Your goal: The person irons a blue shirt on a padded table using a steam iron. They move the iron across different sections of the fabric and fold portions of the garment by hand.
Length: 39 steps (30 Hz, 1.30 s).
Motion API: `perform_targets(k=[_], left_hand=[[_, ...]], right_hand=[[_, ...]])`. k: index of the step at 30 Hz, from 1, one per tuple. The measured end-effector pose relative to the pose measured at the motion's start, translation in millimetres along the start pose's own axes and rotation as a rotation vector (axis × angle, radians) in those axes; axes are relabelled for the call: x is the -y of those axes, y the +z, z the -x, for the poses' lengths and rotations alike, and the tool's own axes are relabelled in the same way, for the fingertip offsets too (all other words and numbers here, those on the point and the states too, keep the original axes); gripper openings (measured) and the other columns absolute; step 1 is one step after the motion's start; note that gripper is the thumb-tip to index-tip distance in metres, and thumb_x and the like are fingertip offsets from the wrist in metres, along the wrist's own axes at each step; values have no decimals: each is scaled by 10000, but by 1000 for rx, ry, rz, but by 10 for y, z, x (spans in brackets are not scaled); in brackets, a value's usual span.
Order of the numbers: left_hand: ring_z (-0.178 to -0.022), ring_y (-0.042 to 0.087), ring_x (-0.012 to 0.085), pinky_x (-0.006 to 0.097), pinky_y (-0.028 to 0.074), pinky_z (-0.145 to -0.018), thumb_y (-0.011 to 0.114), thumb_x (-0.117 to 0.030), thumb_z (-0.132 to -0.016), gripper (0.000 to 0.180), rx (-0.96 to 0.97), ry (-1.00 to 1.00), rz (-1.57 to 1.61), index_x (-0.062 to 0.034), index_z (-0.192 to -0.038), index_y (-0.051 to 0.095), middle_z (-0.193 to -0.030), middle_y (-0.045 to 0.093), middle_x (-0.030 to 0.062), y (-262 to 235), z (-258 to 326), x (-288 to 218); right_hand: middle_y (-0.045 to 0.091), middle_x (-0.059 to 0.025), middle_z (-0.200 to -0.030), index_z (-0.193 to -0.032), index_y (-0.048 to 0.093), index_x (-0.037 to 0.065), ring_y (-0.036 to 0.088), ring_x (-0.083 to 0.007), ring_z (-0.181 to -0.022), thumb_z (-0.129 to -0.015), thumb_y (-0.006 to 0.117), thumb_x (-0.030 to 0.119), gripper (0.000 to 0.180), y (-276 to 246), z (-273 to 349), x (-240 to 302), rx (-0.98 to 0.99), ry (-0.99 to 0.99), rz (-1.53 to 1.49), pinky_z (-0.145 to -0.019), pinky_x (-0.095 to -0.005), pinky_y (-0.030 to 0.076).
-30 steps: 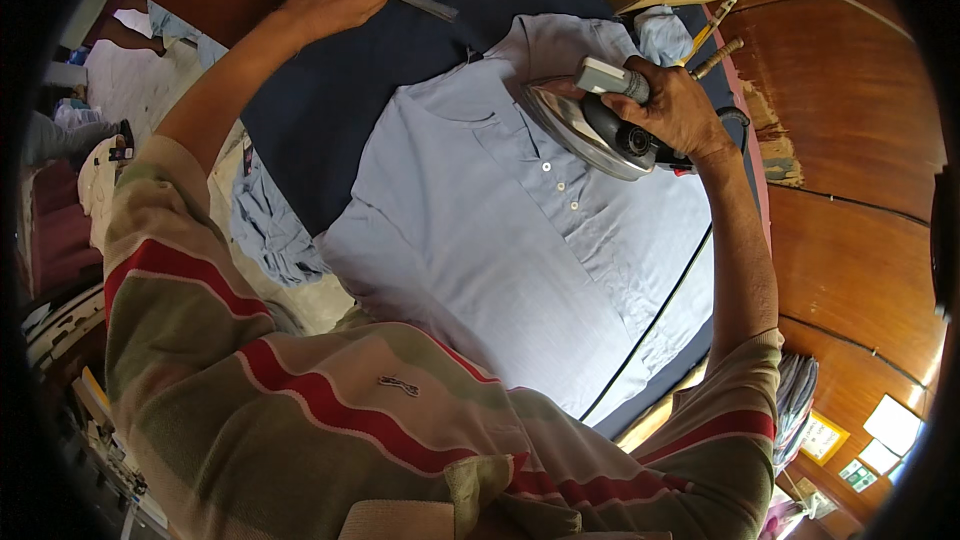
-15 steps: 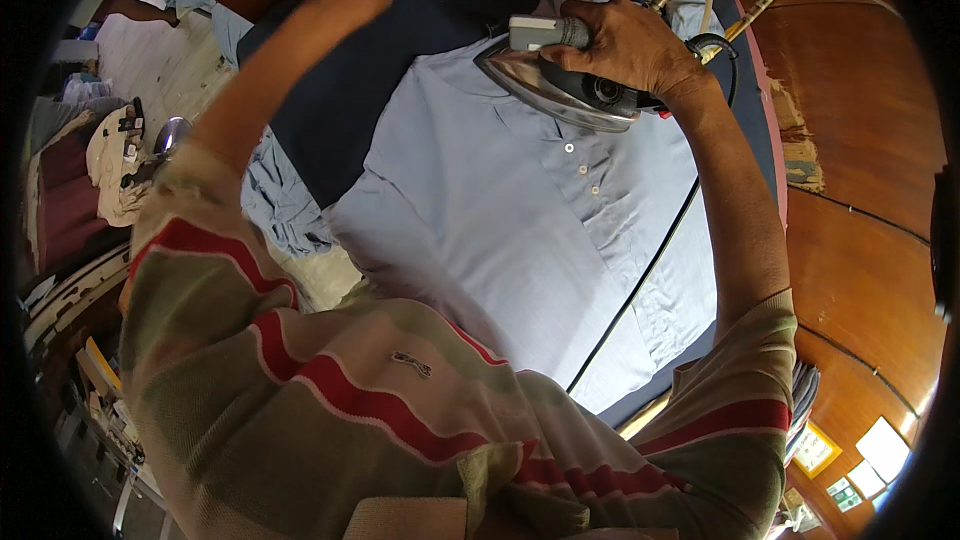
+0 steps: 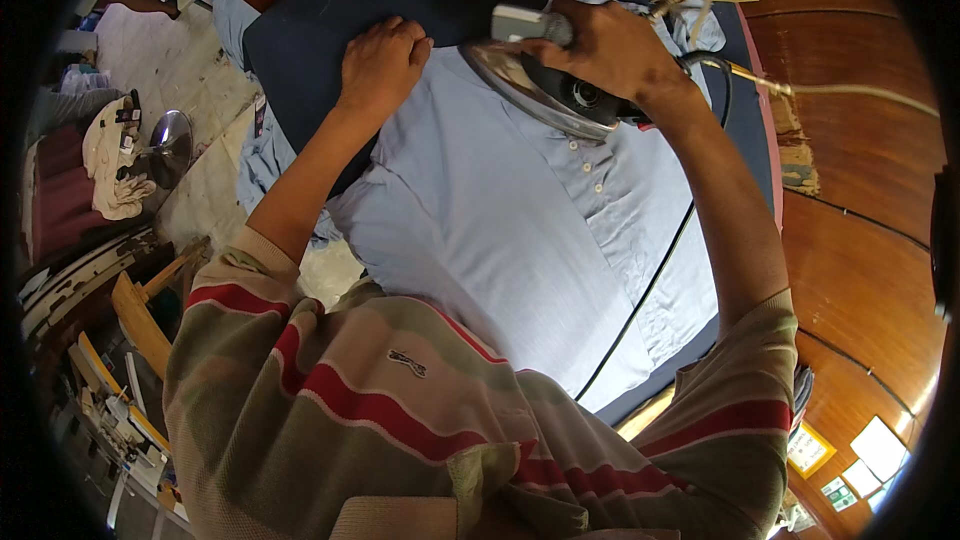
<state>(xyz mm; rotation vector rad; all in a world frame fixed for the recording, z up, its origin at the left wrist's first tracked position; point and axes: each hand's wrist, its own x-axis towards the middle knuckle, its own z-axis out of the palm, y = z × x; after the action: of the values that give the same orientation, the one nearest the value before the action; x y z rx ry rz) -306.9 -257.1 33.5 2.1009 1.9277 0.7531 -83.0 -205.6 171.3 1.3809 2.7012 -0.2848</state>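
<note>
Your right hand (image 3: 615, 52) has the probably hefty iron (image 3: 545, 92) by its handle (image 3: 557, 30) over the shirt (image 3: 485, 205) on the surface (image 3: 310, 35), and the soft shirt's best steadied by its edge, can't tell if your left hand (image 3: 386, 65) is pinching it.

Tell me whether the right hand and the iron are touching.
Touching. The head view shows the right hand wrapped around the iron at its grey handle, with no gap between them.

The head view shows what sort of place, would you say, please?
Probably a garment-pressing workshop: the right hand grips an iron over a shirt spread on a dark table.
</note>
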Motion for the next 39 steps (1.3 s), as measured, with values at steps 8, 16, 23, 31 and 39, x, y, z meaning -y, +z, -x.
perform_targets(k=[8, 16, 23, 31, 39], left_hand=[[-812, 600, 295, 402, 463, -719, 561, -232, -857, 182, 70, -44, 47, -61, -818, 610, -851, 611, 101, -38, -39, 1], [-812, 606, 277, 405, 465, -738, 558, -267, -863, 207, 13, -72, 10, -73, -868, 631, -859, 617, 86, 3, 22, -9], [-1000, 562, 251, 415, 407, -887, 544, -296, -877, 268, -116, 108, -1, -110, -1059, 609, -1059, 595, 73, -29, 146, -196], [-1055, 535, 240, 447, 371, -942, 573, -276, -852, 273, 48, 214, -15, -143, -1089, 606, -1116, 580, 34, 151, 76, -594], [-977, 567, 241, 436, 407, -889, 589, -293, -827, 281, -10, -43, -98, -125, -1050, 622, -1023, 612, 39, 48, 55, -256]], right_hand=[[661, -196, -888, -1082, 617, 48, 646, -321, -864, -753, 564, 536, 591, -79, -64, 85, 84, 39, -42, -783, -415, 517], [649, -208, -782, -932, 618, 15, 643, -351, -756, -803, 524, 574, 582, -145, 630, -118, -18, 174, -122, -674, -412, 499], [625, -230, -704, -906, 627, -12, 632, -371, -692, -793, 602, 509, 534, -26, 1253, -450, -17, 437, -313, -639, -399, 481], [631, -258, -804, -984, 614, -3, 629, -402, -778, -792, 565, 560, 597, -30, 932, -773, -63, 398, -185, -694, -425, 489], [649, -228, -903, -1085, 587, -5, 649, -316, -833, -816, 571, 527, 597, -56, 243, -717, -103, 205, -159, -741, -382, 493]])
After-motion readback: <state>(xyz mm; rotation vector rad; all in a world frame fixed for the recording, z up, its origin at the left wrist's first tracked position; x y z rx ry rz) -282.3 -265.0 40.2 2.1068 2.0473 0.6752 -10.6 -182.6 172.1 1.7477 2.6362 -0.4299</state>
